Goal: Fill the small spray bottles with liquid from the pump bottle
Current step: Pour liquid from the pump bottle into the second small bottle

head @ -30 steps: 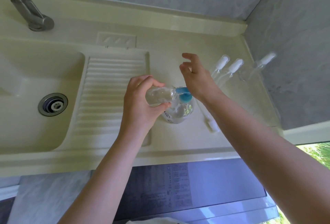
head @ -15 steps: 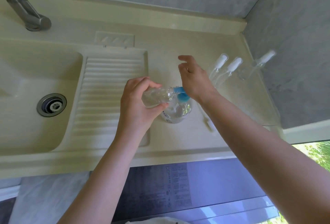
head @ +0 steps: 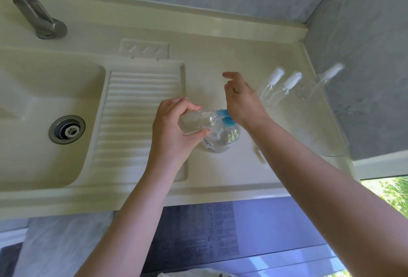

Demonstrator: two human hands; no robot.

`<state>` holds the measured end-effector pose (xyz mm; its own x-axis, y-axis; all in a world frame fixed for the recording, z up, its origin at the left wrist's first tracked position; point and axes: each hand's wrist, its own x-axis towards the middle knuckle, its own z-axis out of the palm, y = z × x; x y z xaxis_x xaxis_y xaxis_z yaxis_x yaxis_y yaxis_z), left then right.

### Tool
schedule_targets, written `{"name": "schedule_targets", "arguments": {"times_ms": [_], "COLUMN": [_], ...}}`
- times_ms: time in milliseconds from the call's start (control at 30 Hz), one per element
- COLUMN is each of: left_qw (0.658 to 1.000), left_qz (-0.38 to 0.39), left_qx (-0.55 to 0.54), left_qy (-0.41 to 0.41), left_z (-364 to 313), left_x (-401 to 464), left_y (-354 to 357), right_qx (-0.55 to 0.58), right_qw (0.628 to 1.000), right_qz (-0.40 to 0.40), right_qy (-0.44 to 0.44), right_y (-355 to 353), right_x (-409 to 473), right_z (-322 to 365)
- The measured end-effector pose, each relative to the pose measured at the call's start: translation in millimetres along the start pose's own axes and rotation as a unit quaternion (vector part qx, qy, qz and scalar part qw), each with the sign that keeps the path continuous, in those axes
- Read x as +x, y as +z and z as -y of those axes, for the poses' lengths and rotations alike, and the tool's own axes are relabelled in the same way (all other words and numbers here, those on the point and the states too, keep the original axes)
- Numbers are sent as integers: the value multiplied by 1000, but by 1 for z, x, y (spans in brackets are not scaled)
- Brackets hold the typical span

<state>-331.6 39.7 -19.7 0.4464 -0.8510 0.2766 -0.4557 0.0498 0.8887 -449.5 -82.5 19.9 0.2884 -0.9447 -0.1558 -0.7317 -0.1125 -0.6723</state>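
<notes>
**Small bottle held to the blue pump spout**

The left hand (head: 174, 131) grips a small clear spray bottle (head: 196, 121), fingers and thumb curled round its body, and holds it nearly on its side with the open neck pointing right. That neck meets the blue spout of the pump bottle (head: 221, 138), which stands upright on the cream bench (head: 220, 56) just right of the ribbed draining board (head: 141, 104). The pump bottle is clear, with printing low on its side.

The right hand (head: 241, 101) rests on top of the blue pump head, with the heel of the hand over it. Its fingers are loose and spread, lifted toward the wall, and grasp nothing.

Behind the right hand, three more small spray bottles with white caps stand on the bench: two (head: 272, 82) (head: 289, 84) close together, a third (head: 326, 77) apart by the grey side wall. A blurred white piece (head: 259, 154) lies on the bench beside the right forearm. To the left are the sink basin (head: 33, 122) with its metal drain (head: 67, 129), and the tap base (head: 47, 28) behind it.
</notes>
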Motion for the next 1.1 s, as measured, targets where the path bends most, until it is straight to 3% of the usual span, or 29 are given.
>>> {"name": "schedule_targets", "arguments": {"times_ms": [133,300,500,700,833,933,1100], "left_qw": [1000,1000,1000,1000,1000,1000,1000], "left_qz": [5,-1,-1,-9,-8,-12,-10], "left_qx": [5,5,7,7,12,12,7], "left_qy": [0,5,1,5,5,-6,-3], "left_z": [-1,-5,-1,-2,0,-2,-5], "left_x": [0,0,-1,0,0,0,0], "left_y": [-1,-3,-1,-1,1,1,0], "right_qx": [-32,20,-44,31,-65,-79,50], "right_qw": [999,1000,998,1000,996,991,998], "right_qz": [-15,-2,-49,6,-31,-68,13], "right_qy": [-12,-10,-20,0,-44,-82,-31], "right_y": [-3,-7,-1,-7,0,1,-10], "right_x": [0,-2,-9,-1,-4,-7,-3], "right_z": [0,5,4,4,3,2,5]}}
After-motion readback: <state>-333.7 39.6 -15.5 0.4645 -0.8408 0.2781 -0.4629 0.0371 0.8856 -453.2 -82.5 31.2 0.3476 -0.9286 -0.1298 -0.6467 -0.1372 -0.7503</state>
